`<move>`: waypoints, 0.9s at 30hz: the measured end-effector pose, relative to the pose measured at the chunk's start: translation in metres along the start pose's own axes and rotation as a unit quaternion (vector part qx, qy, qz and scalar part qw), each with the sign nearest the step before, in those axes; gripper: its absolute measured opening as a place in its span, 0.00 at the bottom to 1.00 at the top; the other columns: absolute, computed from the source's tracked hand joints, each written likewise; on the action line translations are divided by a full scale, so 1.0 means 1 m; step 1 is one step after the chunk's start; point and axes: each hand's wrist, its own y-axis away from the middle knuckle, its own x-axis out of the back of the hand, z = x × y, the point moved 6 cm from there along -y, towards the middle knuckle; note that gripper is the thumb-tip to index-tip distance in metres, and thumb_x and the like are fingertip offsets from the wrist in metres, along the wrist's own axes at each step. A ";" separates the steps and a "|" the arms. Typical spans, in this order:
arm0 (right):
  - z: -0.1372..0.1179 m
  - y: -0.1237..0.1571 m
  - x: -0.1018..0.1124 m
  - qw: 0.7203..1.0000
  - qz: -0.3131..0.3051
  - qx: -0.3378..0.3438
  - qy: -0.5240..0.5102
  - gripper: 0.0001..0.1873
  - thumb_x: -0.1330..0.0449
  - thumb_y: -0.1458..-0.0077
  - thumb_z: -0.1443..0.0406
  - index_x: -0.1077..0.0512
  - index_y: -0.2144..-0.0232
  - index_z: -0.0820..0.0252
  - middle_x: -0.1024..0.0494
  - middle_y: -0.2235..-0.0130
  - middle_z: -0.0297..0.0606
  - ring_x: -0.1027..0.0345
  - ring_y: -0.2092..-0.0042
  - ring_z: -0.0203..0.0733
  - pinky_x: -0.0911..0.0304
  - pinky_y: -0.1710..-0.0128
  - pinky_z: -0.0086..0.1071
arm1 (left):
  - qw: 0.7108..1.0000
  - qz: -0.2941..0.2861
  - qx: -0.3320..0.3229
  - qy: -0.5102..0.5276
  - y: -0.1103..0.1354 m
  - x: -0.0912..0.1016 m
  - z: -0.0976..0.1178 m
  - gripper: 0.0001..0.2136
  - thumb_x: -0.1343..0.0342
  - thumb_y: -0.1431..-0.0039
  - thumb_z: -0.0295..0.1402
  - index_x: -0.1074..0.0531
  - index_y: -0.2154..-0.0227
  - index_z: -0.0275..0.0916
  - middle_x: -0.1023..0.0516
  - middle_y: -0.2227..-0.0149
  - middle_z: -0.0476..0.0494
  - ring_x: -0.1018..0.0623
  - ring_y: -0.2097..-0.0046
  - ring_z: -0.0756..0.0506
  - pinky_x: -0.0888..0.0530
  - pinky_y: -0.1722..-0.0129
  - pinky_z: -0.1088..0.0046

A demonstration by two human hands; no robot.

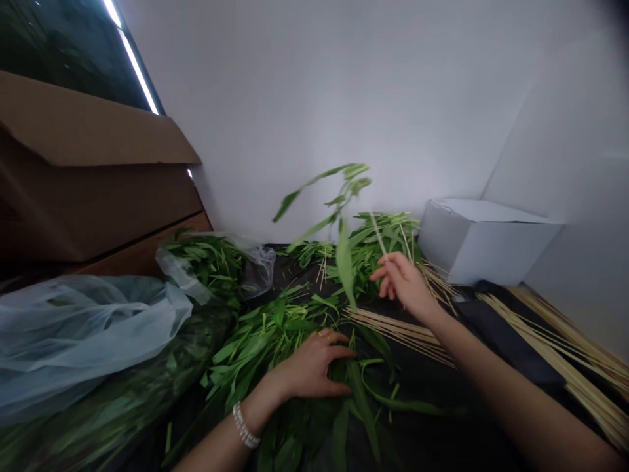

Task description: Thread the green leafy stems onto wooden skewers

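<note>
Single head-worn view, facing forward and down from just behind hands (pixel 314 364), which sit close, near frame centre. White wall (pixel 304 85) ahead; cardboard box (pixel 108 203) cropped by left edge.

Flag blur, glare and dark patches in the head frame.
Head view: the raised, slender-leaved green sprig smears, likely from motion; the pale thin stick at the bare right hand is soft too. Head view: the narrow bright white strip at upper left looks blown out; the dark flat work surface shows little detail near the bottom edge; the top-right corner goes dark.
</note>
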 end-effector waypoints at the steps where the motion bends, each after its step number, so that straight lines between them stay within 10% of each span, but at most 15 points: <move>1: 0.002 -0.007 -0.018 1.000 -0.020 -0.005 0.003 0.14 0.51 0.40 0.51 0.40 0.62 0.54 0.23 0.70 0.31 0.34 0.82 0.32 0.46 0.87 0.23 | 1.000 0.000 0.000 0.002 0.000 0.000 0.000 0.29 0.35 0.55 0.47 0.29 0.48 0.48 0.31 0.45 0.42 0.32 0.44 0.36 0.38 0.43 0.58; 6: 0.032 -0.048 -0.085 0.996 -0.049 -0.037 0.063 0.08 0.57 0.37 0.60 0.40 0.63 0.55 0.25 0.74 0.27 0.38 0.86 0.29 0.45 0.86 0.22 | 1.000 -0.006 0.004 0.008 0.000 0.001 0.001 0.29 0.36 0.54 0.47 0.30 0.47 0.48 0.31 0.44 0.42 0.33 0.43 0.36 0.39 0.42 0.58; 12: 0.074 -0.093 -0.109 0.979 -0.015 -0.109 0.169 0.11 0.55 0.38 0.68 0.38 0.54 0.59 0.23 0.72 0.34 0.34 0.83 0.32 0.40 0.82 0.25 | 1.000 -0.008 0.007 0.009 0.001 0.001 0.000 0.29 0.36 0.54 0.48 0.30 0.47 0.49 0.31 0.45 0.44 0.33 0.44 0.37 0.39 0.43 0.58; 23: 0.037 -0.020 -0.070 0.942 -0.159 0.073 0.288 0.13 0.47 0.42 0.68 0.24 0.60 0.56 0.20 0.62 0.36 0.27 0.61 0.39 0.37 0.58 0.30 | 1.000 -0.006 -0.004 -0.001 -0.001 0.002 0.001 0.28 0.36 0.53 0.46 0.30 0.47 0.47 0.31 0.45 0.42 0.33 0.44 0.37 0.39 0.43 0.58; 27: 0.036 0.018 -0.035 0.920 -0.208 0.037 0.332 0.13 0.47 0.43 0.66 0.23 0.62 0.57 0.20 0.62 0.36 0.28 0.60 0.40 0.39 0.59 0.30 | 1.000 -0.002 -0.013 0.000 -0.003 0.002 0.001 0.28 0.36 0.53 0.46 0.30 0.47 0.47 0.31 0.45 0.42 0.32 0.44 0.37 0.39 0.43 0.57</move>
